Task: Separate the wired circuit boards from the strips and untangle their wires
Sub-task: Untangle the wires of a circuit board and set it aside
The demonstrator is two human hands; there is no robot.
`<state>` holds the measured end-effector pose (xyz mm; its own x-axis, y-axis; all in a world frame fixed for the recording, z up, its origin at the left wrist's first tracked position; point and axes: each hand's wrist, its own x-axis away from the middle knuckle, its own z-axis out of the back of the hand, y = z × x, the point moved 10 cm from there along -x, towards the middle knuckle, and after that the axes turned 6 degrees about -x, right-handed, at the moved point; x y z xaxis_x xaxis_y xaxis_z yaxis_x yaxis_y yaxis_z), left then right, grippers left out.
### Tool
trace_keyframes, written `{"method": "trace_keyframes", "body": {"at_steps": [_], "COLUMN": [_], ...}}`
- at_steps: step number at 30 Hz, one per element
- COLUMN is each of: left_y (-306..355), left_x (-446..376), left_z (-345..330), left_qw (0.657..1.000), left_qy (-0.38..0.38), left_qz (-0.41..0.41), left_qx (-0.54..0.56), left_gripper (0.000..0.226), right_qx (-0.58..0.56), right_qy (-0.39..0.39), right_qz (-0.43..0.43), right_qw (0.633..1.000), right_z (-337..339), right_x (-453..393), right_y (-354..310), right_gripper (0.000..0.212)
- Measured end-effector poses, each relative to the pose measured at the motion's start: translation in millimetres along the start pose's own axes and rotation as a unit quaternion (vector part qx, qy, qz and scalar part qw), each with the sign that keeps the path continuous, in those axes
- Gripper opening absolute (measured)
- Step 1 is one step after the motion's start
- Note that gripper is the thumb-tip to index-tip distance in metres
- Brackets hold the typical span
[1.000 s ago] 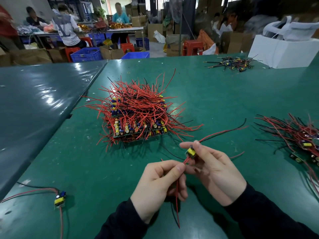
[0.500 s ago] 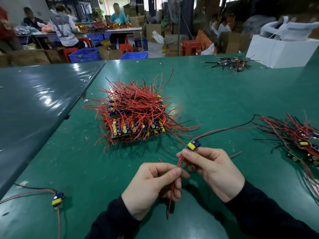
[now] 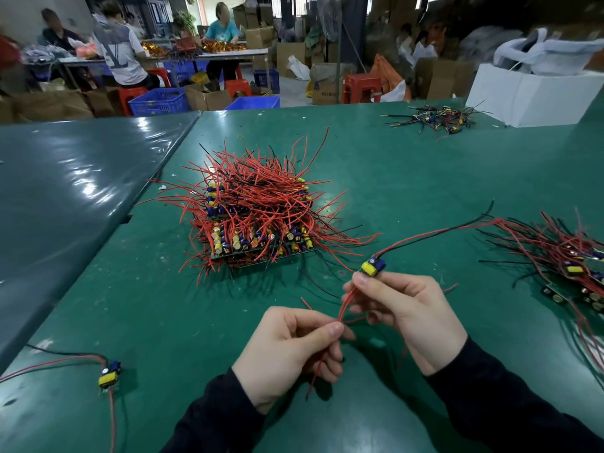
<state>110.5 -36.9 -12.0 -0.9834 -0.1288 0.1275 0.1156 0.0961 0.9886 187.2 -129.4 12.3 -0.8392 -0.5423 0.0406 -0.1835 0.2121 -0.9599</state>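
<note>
While your right hand (image 3: 405, 308) pinches a circuit board (image 3: 372, 266), your left hand (image 3: 287, 351) grips its red wires (image 3: 340, 312) before the white box (image 3: 529, 93) holding bags.

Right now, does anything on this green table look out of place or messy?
One wired board lies alone at the near left, apart from the tangled pile in the middle. Otherwise nothing looks spilled or broken; both hands hold one board's wires.

Even overhead light throws glare on the glossy left table (image 3: 75, 178), soft shadows under hands, edges bowed, background workers blurred
</note>
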Motion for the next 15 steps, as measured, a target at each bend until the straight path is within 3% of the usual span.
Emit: {"method": "trace_keyframes", "body": {"at_steps": [7, 13, 15], "left_y": [-9, -5, -6], "left_x": [-1, -1, -1], "left_z": [18, 15, 19], "left_qw": [0.996, 0.996, 0.993], "left_qy": [0.089, 0.060, 0.082], "left_qz": [0.022, 0.009, 0.006], "left_qx": [-0.010, -0.061, -0.085], "left_gripper": [0.024, 0.022, 0.024], "right_qx": [0.053, -0.004, -0.005], "right_qy": [-0.042, 0.036, 0.035], "right_qz": [0.047, 0.044, 0.044], "right_qw": [0.997, 0.998, 0.998], "right_z": [-13, 9, 9], "right_x": [6, -2, -3], "right_y": [-8, -15, -15], "right_gripper": [0.025, 0.019, 0.019]}}
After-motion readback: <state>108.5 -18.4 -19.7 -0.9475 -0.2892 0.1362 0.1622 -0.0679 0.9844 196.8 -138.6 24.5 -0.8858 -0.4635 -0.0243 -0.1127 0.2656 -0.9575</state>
